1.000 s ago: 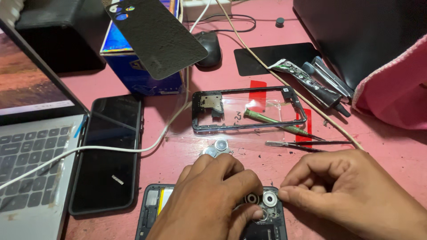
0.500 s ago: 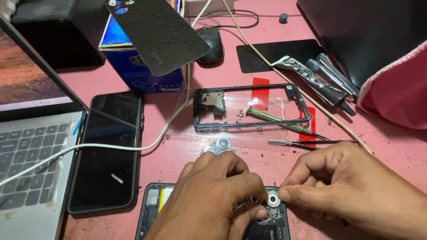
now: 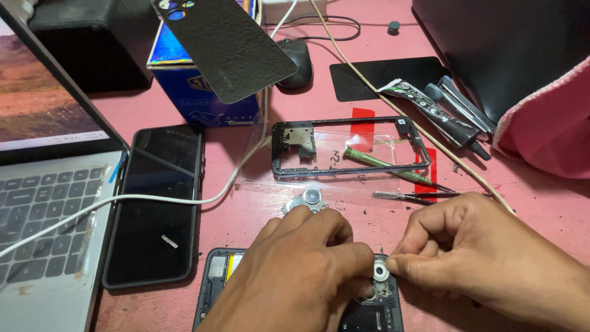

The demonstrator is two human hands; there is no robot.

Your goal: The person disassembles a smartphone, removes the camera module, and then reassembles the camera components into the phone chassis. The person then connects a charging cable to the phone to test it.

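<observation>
An opened phone body (image 3: 216,284) lies at the near edge of the pink table, its insides exposed. My left hand (image 3: 295,276) rests on it, fingers curled over its top end. My right hand (image 3: 491,258) pinches a small round silver camera ring (image 3: 381,272) between thumb and forefinger, right over the phone's camera corner and touching my left fingertips. Another round camera part (image 3: 310,198) lies on the table just beyond my left hand.
An empty black phone frame (image 3: 350,147) with a green-handled screwdriver (image 3: 393,169) and tweezers (image 3: 412,197) lies beyond. A black phone (image 3: 157,209) and laptop (image 3: 43,215) sit left, crossed by a white cable (image 3: 153,198). A glue tube (image 3: 436,114), blue box (image 3: 203,98) and black back cover (image 3: 227,43) are farther back.
My right hand has shifted the small ring slightly over the phone's camera corner. The left hand holds nearly the same place.
</observation>
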